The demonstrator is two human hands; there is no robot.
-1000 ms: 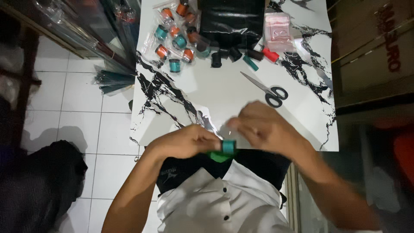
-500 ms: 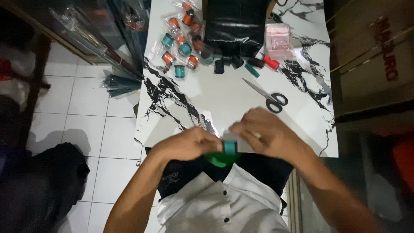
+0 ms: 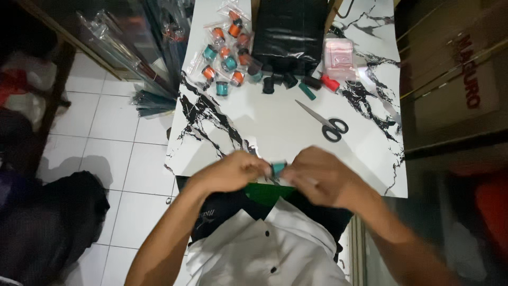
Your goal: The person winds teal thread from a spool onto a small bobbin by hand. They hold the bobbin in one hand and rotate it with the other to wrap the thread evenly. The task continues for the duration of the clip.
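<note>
My left hand [image 3: 233,170] and my right hand [image 3: 317,176] meet at the near edge of a white marble-patterned table [image 3: 275,122]. Both pinch a small teal spool [image 3: 278,169] between their fingertips. A green piece [image 3: 267,191] hangs just under the hands, over my dark apron; what it is stays unclear because of blur. Farther up the table lie several small spools in teal and orange [image 3: 225,58], some in clear bags.
Black-handled scissors [image 3: 325,123] lie right of centre. A black bag [image 3: 288,34] and a pink-white packet [image 3: 339,52] sit at the far end, with dark, green and red spools [image 3: 301,83] below them. White tiled floor [image 3: 111,143] lies left; cardboard boxes [image 3: 455,79] stand right.
The view has shifted a little and the hands now sit slightly lower and closer together. The teal spool stays between the fingertips; the green piece has dropped beneath the hands.
</note>
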